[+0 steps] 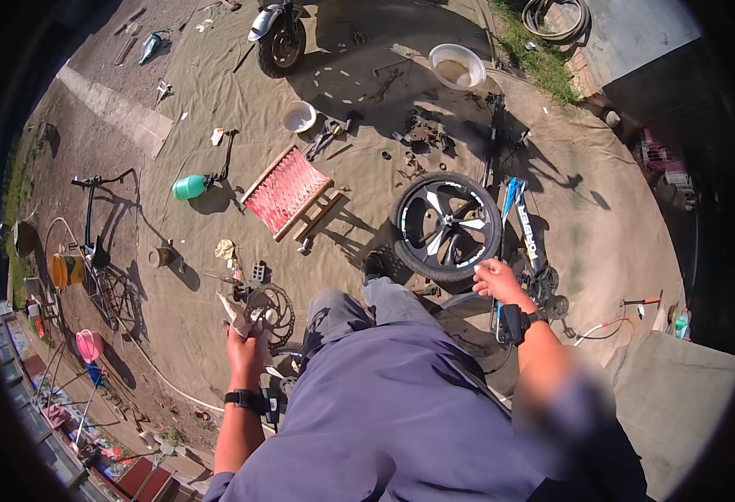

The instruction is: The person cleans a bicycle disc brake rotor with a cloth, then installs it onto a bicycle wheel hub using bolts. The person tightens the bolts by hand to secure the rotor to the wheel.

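My left hand (245, 345) is closed around a crumpled white cloth or paper (234, 313). Beside it on the ground cover lie a toothed metal disc (282, 314) and a black pedal (260, 272). My right hand (500, 281) has its fingers drawn together by the edge of a bicycle wheel (418, 219); a pale speck shows at the fingertips, too small to name. This wheel has a black tyre and light spokes and lies flat. To its right is a blue and white bicycle frame (521, 219), partly behind my right forearm. Whether my right hand touches the wheel cannot be told.
A folding stool (289, 192) with a red woven seat stands ahead. Around it are a green container (188, 187), a white bowl (299, 116) and scattered metal parts (427, 132). Farther off stand a washbasin (457, 67) and a motorbike wheel (282, 50); an orange bucket (67, 269) is left.
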